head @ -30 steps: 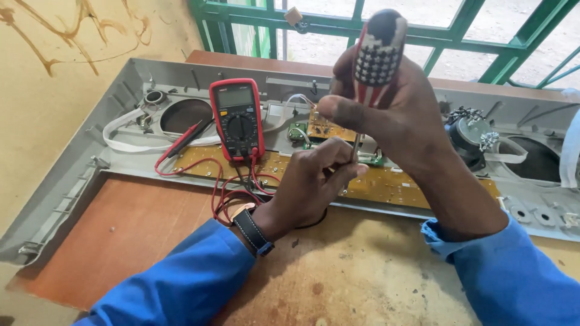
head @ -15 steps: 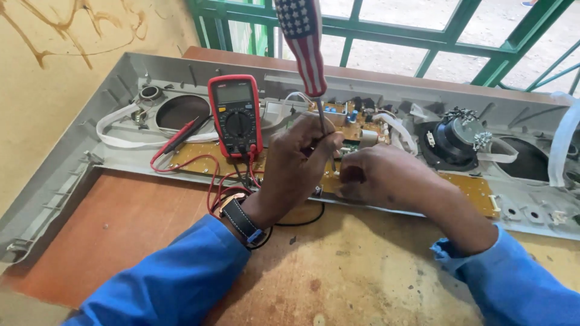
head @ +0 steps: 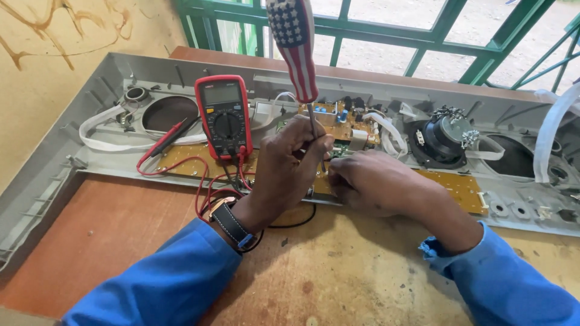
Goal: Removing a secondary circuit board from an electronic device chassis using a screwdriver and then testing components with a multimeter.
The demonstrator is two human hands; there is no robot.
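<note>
Currently the left hand (head: 289,172) grips the metal shaft of the screwdriver (head: 296,51), fingers pressed together around it just below the handle. The tool stands nearly upright — its long axis runs top to bottom of the view, striped and starred handle up and toward the camera, tip pointing down at the circuit board (head: 344,124); the tip itself is hidden behind the fingers. The right hand (head: 374,181) rests just beside the left on the board's near edge, fingers curled and pressed together; whether they pinch anything cannot be told. Left of both hands a red multimeter (head: 223,115) lies on the grey plastic casing (head: 72,151), its red and black leads (head: 202,181) trailing toward the left wrist. A round speaker (head: 444,139) sits to the right — well apart from the screwdriver.
</note>
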